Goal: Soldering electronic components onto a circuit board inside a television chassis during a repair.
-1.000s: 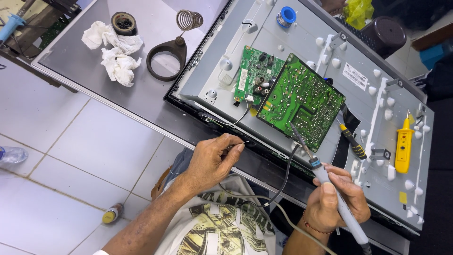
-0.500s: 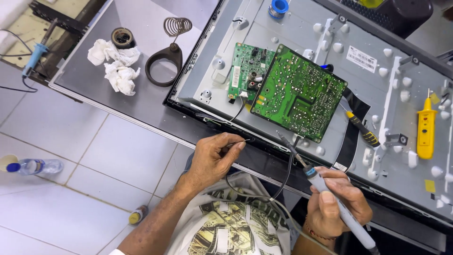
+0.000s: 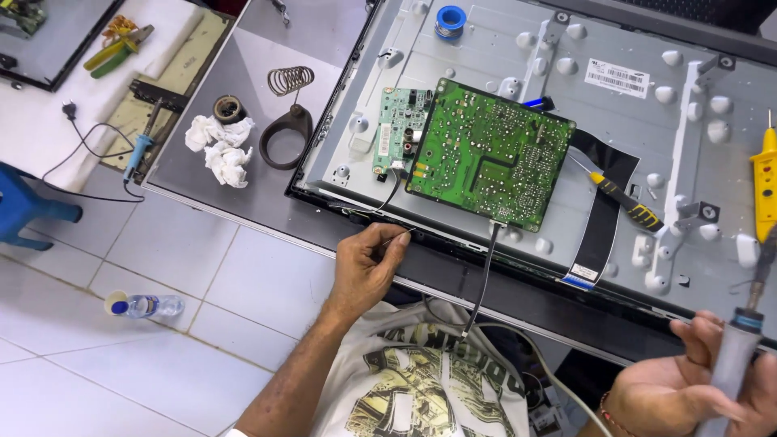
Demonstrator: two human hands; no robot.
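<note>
Presently, the work surface is a grey sheet-metal television back panel (image 3: 486, 36) lying face down on a dark table.

Left side, off the panel: crumpled white tissue wads (image 3: 217, 150) lie on the table's near-left area, just beside a black ring-shaped stand with a coiled wire holder (image 3: 285, 121). Risk: tissue this near a stand meant for a hot tool could scorch if the tool is parked carelessly.

Near edge of the panel: the left hand (image 3: 364, 267) has thumb and forefinger pinched together on a thin silver strand of solder wire (image 3: 401, 237), its free end pointing toward the large green printed circuit board (image 3: 488, 154) at the panel's centre. Risk: the strand is fine and only lightly pinched, so it could slip or bend off target.

A black cable (image 3: 483, 271) drops from the board's near edge over the panel rim toward the person's lap. Risk: a snag from either forearm could tug the board.

Right of the board: a black-and-yellow-handled screwdriver (image 3: 622, 197) lies on the panel, loose, and could roll.

Near-right corner: the right hand (image 3: 696, 384) is clamped around a grey-barrelled soldering iron (image 3: 740, 340), raised well apart from the board. Risk: its tip stands close to a yellow tester tool (image 3: 764, 182), whose plastic could melt on contact.
</note>
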